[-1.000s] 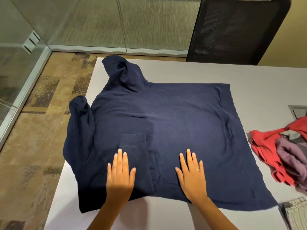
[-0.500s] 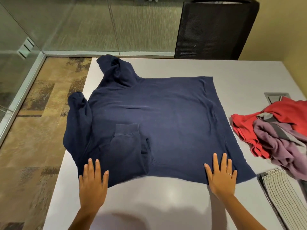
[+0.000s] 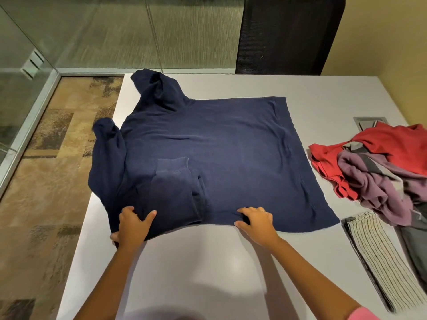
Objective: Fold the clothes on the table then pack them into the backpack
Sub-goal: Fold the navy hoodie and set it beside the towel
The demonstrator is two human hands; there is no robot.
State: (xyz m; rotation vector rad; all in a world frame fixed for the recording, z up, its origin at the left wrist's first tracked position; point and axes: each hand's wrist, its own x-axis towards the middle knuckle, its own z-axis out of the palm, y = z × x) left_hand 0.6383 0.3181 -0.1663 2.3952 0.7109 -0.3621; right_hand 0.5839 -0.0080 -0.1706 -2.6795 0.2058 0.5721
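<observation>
A navy hoodie [image 3: 219,146] lies spread flat on the grey table [image 3: 208,262], its hood at the far left and one sleeve folded across the front. The other sleeve hangs over the table's left edge. My left hand [image 3: 132,224] pinches the hoodie's near edge at the left. My right hand [image 3: 255,219] grips the same near edge further right, fingers curled into the cloth. No backpack shows in view.
A heap of red [image 3: 390,144] and purple [image 3: 379,190] clothes lies at the table's right side. A folded striped garment [image 3: 383,257] sits near the right front corner. A black mesh chair [image 3: 286,35] stands behind the table. Carpet floor and glass wall lie to the left.
Both hands went from lying flat on the hoodie to flat at its near edge, then curled shut on that edge. The right hand moved back left.
</observation>
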